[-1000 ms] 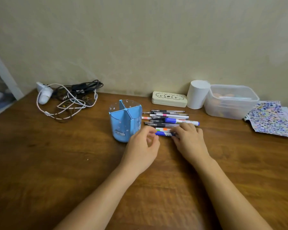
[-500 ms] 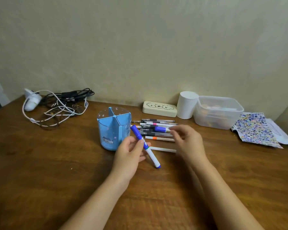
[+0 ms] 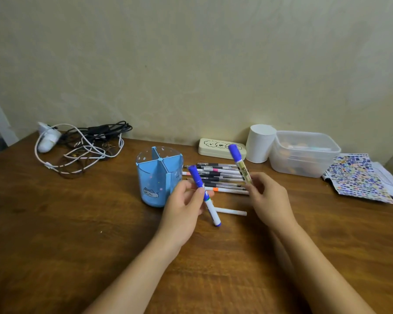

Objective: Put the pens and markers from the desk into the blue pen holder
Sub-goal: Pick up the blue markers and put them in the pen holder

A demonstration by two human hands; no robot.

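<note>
The blue pen holder (image 3: 156, 177), split into compartments, stands upright on the wooden desk (image 3: 55, 223). My left hand (image 3: 182, 209) is just right of it, gripping a blue-capped white marker (image 3: 211, 209) with the cap tilted up. My right hand (image 3: 268, 198) holds a second blue-capped marker (image 3: 238, 162) by its lower end, cap up, above the pile. Several pens and markers (image 3: 220, 175) lie in a row behind my hands. One white pen (image 3: 230, 211) lies alone between my hands.
A tangle of black and white cables (image 3: 84, 146) with a white plug lies at the back left. A cream case (image 3: 220, 148), a white cylinder (image 3: 260, 142), a clear plastic box (image 3: 303, 152) and a dotted sheet (image 3: 359, 177) line the wall at the right.
My left hand lifted a blue-capped marker off the desk and holds it up. My right hand then picked a second blue-capped marker from the pile and raised it.
</note>
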